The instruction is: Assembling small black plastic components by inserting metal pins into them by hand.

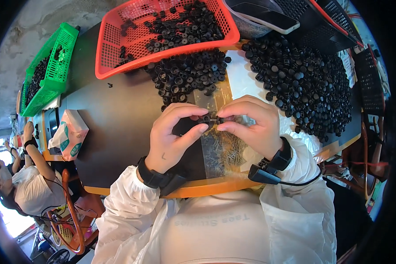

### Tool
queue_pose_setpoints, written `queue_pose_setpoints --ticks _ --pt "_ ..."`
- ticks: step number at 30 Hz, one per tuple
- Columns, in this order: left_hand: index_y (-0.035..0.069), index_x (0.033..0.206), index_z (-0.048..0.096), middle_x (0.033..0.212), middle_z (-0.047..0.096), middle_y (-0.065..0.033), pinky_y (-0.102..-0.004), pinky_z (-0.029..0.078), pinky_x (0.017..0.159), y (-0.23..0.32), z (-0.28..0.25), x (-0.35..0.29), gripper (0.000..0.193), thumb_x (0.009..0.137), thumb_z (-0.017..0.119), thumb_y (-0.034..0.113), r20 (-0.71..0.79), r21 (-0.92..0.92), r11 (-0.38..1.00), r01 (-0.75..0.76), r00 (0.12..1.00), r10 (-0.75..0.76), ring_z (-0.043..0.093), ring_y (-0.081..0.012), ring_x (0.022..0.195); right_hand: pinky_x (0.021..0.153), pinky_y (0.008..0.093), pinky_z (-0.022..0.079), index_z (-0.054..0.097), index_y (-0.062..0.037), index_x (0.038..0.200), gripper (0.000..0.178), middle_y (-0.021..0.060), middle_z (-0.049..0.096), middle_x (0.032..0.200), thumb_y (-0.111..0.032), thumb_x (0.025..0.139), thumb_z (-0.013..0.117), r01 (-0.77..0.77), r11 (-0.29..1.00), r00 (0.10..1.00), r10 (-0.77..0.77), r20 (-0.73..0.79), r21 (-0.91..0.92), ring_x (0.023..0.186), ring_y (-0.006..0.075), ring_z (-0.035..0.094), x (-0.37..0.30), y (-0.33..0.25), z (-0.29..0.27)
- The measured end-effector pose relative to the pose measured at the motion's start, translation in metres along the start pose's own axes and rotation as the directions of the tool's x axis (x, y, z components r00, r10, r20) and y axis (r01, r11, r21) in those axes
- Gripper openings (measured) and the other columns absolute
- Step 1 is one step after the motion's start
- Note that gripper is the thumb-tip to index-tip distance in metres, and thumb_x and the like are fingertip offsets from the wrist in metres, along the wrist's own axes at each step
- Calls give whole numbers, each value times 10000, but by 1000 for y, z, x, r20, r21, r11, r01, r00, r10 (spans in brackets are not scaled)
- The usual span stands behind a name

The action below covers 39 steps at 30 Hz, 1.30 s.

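Above the near part of the table my two hands meet, fingertips almost touching. My left hand (171, 134) pinches a small black plastic part (205, 119) between thumb and fingers. My right hand (253, 121) pinches another small black piece (220, 119) facing it. A short metal shaft, like a screw or spring, shows in the gap between the two; its exact kind is too small to tell. Below my right fingers lies a loose pile of thin metal screws or pins (234, 152) on clear plastic.
A red basket (102, 61) of black parts stands at the back, with a heap of black caps (185, 77) before it. More black caps (295, 79) cover the right. A phone (268, 15) rests on a tub. Left are a green basket (59, 81), a tissue pack (70, 134) and a co-worker (35, 191).
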<state>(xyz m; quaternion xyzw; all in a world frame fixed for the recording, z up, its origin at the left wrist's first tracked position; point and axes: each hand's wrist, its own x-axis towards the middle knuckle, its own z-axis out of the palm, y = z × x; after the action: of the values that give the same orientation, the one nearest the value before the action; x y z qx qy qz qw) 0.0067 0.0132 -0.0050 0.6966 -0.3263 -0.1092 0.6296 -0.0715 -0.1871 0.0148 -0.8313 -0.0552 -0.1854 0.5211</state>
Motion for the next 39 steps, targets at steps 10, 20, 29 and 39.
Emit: queue_pose_setpoints --ticks 10,20,29,39 --pt "29 1034 691 1007 698 -102 -332 480 838 0 -2 0 291 761 783 73 32 62 997 -51 998 49 637 -241 908 678 296 534 713 -58 911 243 64 704 868 -94 700 826 60 998 998 -60 24 -6 768 205 674 0 4 4" --pt "38 1018 700 1000 702 -92 -329 476 833 3 -3 3 285 749 786 73 52 162 977 -136 990 129 638 -239 908 681 303 535 708 -56 907 242 64 700 865 -94 699 826 81 996 996 -80 31 -39 766 211 673 0 4 4" --pt "49 1026 709 998 707 -79 -321 476 822 4 -3 4 282 755 782 83 60 174 974 -145 989 136 634 -229 893 649 282 533 699 -49 918 249 69 697 875 -80 704 824 22 1000 999 -22 38 8 741 190 673 -1 1 5" --pt "51 1001 717 964 715 -76 -326 489 791 4 -1 6 274 741 791 92 45 217 960 -175 985 169 642 -230 854 652 276 530 707 -47 924 240 66 696 867 -83 716 821 16 999 999 -17 33 31 724 170 671 -2 7 7"
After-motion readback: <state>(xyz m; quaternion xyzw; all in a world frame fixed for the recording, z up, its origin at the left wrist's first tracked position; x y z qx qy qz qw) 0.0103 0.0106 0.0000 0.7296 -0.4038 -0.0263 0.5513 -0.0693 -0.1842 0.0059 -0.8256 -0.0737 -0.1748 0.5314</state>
